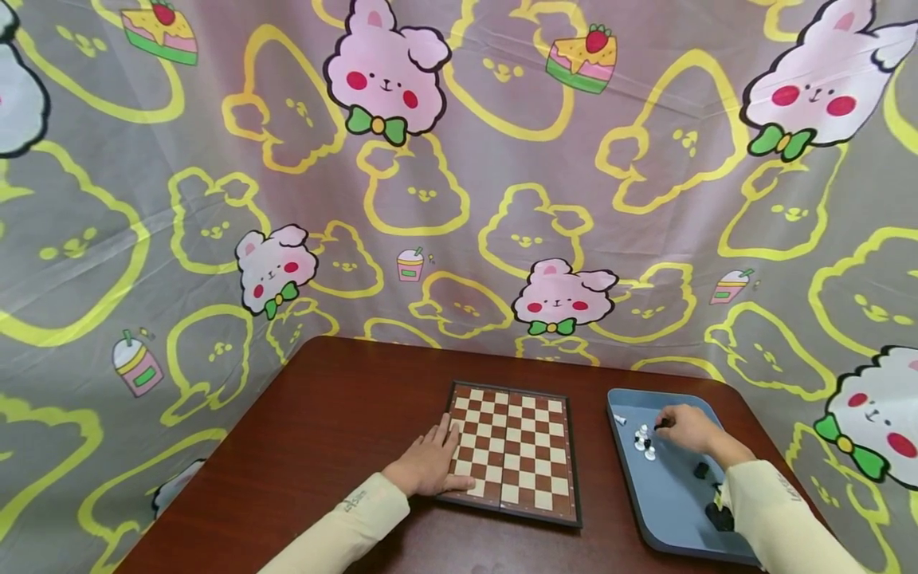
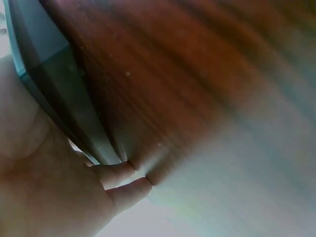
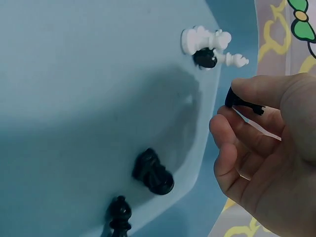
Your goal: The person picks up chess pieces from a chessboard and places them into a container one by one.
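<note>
My left hand (image 1: pixel 429 461) rests with extended fingers along the left edge of a brown-and-cream chessboard (image 1: pixel 527 458). In the left wrist view, the dark side of the board (image 2: pixel 64 94) lies against the palm. Over the blue-grey tray (image 1: pixel 670 498), my right hand (image 1: pixel 690 430) pinches a small black chess piece (image 3: pixel 238 102) between thumb and fingertips; its kind is partly hidden. White chess pieces (image 3: pixel 202 39) lie near it in the tray, a black one (image 3: pixel 205 58) among them. Other black pieces (image 3: pixel 153 173) lie apart on the tray floor.
The dark red-brown wooden table (image 1: pixel 344 422) carries the board and, to its right, the tray. A patterned cloth (image 1: pixel 445 199) with cartoon rabbits hangs behind and at both sides. More black pieces (image 1: pixel 719 516) sit near the right sleeve, which partly covers the tray's near end.
</note>
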Tool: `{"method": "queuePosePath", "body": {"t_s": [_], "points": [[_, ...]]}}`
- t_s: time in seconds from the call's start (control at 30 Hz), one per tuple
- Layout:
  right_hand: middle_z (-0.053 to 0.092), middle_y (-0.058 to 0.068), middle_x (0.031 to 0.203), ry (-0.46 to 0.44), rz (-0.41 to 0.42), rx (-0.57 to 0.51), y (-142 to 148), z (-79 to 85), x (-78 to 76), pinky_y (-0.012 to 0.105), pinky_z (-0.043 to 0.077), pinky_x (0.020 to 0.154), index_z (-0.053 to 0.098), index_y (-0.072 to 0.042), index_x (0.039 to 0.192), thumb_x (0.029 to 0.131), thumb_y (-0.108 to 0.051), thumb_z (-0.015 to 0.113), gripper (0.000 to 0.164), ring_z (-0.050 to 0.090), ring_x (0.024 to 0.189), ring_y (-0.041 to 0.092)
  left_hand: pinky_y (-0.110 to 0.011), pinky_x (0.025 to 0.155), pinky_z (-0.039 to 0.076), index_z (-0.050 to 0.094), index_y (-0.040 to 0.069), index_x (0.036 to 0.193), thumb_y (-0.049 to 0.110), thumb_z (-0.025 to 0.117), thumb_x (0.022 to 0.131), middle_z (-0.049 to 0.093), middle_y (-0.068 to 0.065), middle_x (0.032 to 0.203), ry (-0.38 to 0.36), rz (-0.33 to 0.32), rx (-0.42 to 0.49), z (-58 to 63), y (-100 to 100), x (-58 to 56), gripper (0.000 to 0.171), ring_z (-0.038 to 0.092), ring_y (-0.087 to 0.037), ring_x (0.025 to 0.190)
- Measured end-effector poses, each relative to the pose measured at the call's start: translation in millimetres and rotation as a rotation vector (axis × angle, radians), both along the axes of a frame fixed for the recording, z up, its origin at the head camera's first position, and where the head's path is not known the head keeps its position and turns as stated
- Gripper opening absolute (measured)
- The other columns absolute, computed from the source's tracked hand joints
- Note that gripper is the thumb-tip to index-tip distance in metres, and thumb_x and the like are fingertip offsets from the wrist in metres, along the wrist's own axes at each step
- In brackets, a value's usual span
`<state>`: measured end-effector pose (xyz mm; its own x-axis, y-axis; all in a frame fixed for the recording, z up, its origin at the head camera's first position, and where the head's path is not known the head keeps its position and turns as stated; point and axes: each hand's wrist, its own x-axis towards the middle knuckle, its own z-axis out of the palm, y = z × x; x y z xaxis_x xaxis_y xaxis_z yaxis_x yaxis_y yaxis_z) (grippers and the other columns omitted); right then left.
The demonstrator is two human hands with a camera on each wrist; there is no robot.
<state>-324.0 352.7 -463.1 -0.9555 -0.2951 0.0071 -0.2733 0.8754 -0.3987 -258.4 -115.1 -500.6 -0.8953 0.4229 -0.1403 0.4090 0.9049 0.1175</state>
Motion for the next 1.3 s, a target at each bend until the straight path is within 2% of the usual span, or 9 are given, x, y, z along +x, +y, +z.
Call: {"method": "queuePosePath", "body": {"t_s": [0.37, 0.63, 0.77, 0.97, 1.3], "points": [[0.062, 0.005, 0.081, -0.022, -0.044, 0.025, 10.1, -1.2, 3.4, 0.036, 0.044, 0.061, 0.066, 0.000, 0.088, 0.082, -0.006, 0.067, 0.008, 0.052, 0.070, 0.018, -0.051, 0.101, 0.034, 0.022, 0.003, 0.150, 0.073, 0.045, 0.083, 0.010, -0.022, 0.155, 0.018, 0.001, 0.000, 3.3, 1.9, 2.6, 0.100, 0.030, -0.037, 0.135], [0.063, 0.006, 0.081, -0.068, -0.066, 0.013, 12.9, -0.1, 12.5, 0.039, 0.048, 0.063, 0.065, 0.005, 0.092, 0.084, -0.004, 0.064, 0.013, 0.057, 0.073, 0.020, -0.050, 0.101, 0.034, 0.022, 0.003, 0.150, 0.072, 0.046, 0.083, 0.010, -0.021, 0.155, 0.011, -0.005, 0.007, 3.0, 4.2, 5.5, 0.100, 0.029, -0.036, 0.135], [0.063, 0.006, 0.082, -0.058, -0.072, 0.024, 12.1, 1.5, 16.1, 0.040, 0.048, 0.063, 0.065, 0.005, 0.093, 0.084, -0.006, 0.065, 0.014, 0.057, 0.073, 0.020, -0.050, 0.101, 0.034, 0.022, 0.003, 0.150, 0.072, 0.047, 0.083, 0.011, -0.021, 0.155, 0.018, -0.010, 0.002, 2.8, 4.7, 6.4, 0.099, 0.029, -0.036, 0.135], [0.064, 0.007, 0.084, -0.030, -0.033, 0.052, 9.8, 7.6, 23.8, 0.040, 0.050, 0.064, 0.065, 0.006, 0.096, 0.084, -0.007, 0.065, 0.017, 0.059, 0.076, 0.023, -0.050, 0.101, 0.034, 0.023, 0.003, 0.150, 0.072, 0.047, 0.083, 0.012, -0.021, 0.154, 0.000, -0.004, -0.014, 4.3, 5.1, 9.8, 0.099, 0.030, -0.036, 0.135], [0.062, 0.020, 0.101, 0.085, 0.029, 0.046, -26.3, 26.5, 42.4, 0.050, 0.049, 0.072, 0.064, 0.007, 0.106, 0.086, -0.019, 0.069, 0.033, 0.058, 0.094, 0.040, -0.052, 0.104, 0.029, 0.033, 0.005, 0.147, 0.072, 0.052, 0.080, 0.022, -0.020, 0.152, -0.024, 0.049, -0.089, 23.0, 5.2, 4.7, 0.097, 0.025, -0.038, 0.137]]}}
